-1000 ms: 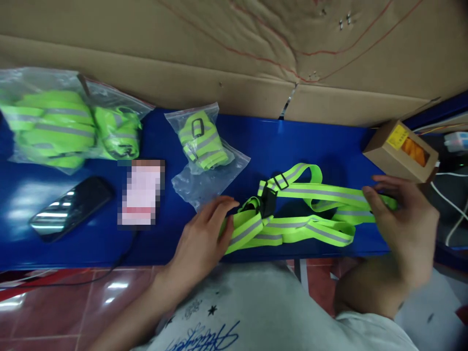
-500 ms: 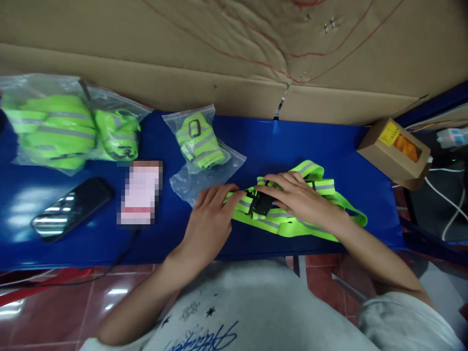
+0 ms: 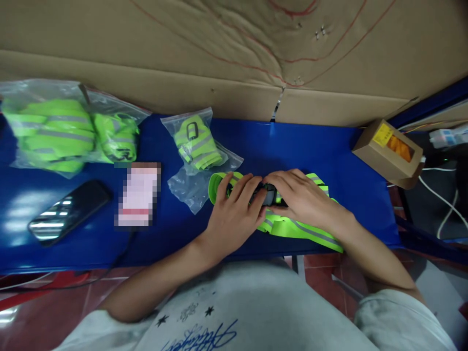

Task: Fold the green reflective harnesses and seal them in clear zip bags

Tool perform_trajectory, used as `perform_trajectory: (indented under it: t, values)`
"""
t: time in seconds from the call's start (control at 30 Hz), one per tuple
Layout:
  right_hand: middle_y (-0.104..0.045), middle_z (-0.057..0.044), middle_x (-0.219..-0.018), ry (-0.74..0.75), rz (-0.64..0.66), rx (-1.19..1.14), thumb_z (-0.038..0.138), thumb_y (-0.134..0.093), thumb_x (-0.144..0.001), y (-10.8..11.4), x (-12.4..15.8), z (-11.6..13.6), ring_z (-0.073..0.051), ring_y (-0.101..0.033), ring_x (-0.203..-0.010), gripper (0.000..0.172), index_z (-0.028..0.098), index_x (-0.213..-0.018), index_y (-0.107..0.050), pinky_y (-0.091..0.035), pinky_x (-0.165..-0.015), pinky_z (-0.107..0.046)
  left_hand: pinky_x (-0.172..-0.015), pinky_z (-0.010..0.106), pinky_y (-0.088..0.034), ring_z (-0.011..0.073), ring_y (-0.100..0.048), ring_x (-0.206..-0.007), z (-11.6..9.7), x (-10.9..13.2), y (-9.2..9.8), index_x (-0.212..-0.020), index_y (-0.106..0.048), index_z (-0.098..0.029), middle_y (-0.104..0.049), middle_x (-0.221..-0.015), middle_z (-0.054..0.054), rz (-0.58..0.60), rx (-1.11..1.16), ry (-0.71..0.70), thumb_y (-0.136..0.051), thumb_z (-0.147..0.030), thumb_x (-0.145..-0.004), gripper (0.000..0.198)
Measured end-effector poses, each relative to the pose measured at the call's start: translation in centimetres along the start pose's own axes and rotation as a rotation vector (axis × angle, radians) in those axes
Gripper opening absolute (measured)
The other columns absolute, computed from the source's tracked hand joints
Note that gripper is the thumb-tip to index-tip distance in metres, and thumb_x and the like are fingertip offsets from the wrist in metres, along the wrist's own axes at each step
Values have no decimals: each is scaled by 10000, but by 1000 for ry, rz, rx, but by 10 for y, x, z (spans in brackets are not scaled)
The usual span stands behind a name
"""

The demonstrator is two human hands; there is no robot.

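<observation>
A neon yellow-green reflective strap (image 3: 303,231) with a grey stripe lies folded on the blue table, trailing to the right. My left hand (image 3: 236,212) is closed over its left part, where a rounded loop sticks out past the fingers. My right hand (image 3: 305,195) grips the strap from the right, with its thumb and fingers at a black buckle (image 3: 269,194). Both hands meet at this buckle, and their fingers hide part of it. Just beyond my left hand, another folded strap (image 3: 199,141) with a black buckle sits on or in a clear zip bag (image 3: 188,187).
More clear bags of green straps (image 3: 62,131) lie at the back left. Nearer are a dark phone (image 3: 69,212) and a blurred-out device (image 3: 137,195) with a black cable. A small cardboard box (image 3: 387,158) stands at the right end. Cardboard (image 3: 226,78) walls off the back.
My left hand has moved right, up to the buckle. The strap is gathered more to the left, with a loop now rising beside the left fingers. The right hand has shifted slightly.
</observation>
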State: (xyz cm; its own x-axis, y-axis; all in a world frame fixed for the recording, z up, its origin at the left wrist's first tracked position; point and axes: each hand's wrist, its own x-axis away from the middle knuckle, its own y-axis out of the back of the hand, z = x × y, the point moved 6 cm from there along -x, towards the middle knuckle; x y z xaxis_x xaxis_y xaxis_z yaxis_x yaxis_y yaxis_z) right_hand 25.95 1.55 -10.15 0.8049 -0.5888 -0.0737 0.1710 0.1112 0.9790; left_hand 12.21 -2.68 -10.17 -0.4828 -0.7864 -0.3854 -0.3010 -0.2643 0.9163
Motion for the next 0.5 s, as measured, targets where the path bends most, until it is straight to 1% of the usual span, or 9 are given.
perform_trajectory:
  t: [0.1, 0.17, 0.27, 0.33, 0.43, 0.5]
  values:
    - [-697, -171, -1261, 0, -35, 44, 483, -648, -997, 9, 3, 8, -305, -684, -1118, 536, 99, -1356, -544, -536, -975, -439, -1139, 569, -481, 314, -679, -1252, 1, 0, 3, -1163, -692, -133, -723, -1300, 151, -46, -15, -47, -574, -229, -985, 233]
    - [-711, -182, -1245, -8, -47, 88, 485, -621, -1013, 10, 5, 11, -304, -700, -1091, 520, 85, -1341, -563, -541, -968, -435, -1153, 564, -476, 311, -683, -1260, 1, -1, 2, -1132, -703, -114, -723, -1299, 171, -69, -31, -110, -555, -197, -988, 223]
    - [-732, -195, -1201, -20, -36, 115, 515, -583, -1027, 9, 6, 10, -308, -721, -1031, 524, 72, -1307, -595, -555, -926, -447, -1196, 579, -446, 316, -675, -1291, 1, -1, -2, -1105, -711, -110, -708, -1338, 182, -60, -6, -214, -545, -172, -994, 210]
    - [-738, -190, -1202, -33, -34, 94, 531, -582, -1025, 8, 7, 6, -310, -729, -1041, 543, 74, -1320, -593, -562, -929, -452, -1197, 602, -443, 332, -667, -1307, 5, -1, -6, -1136, -707, -122, -692, -1375, 180, -33, 21, -216, -560, -208, -1004, 215]
    - [-734, -175, -1248, -52, -64, 38, 503, -619, -1008, 11, 9, 2, -315, -725, -1105, 541, 93, -1357, -570, -566, -977, -456, -1154, 636, -475, 368, -656, -1319, 11, 2, -10, -1250, -674, -152, -670, -1414, 193, 4, 3, -167, -600, -298, -1015, 287]
    - [-727, -177, -1263, -63, -83, 9, 454, -644, -985, 13, 10, 1, -322, -721, -1118, 521, 99, -1358, -564, -572, -987, -465, -1132, 619, -503, 359, -660, -1315, 13, 4, -11, -1320, -642, -181, -668, -1424, 183, 27, 0, -146, -598, -250, -1012, 319]
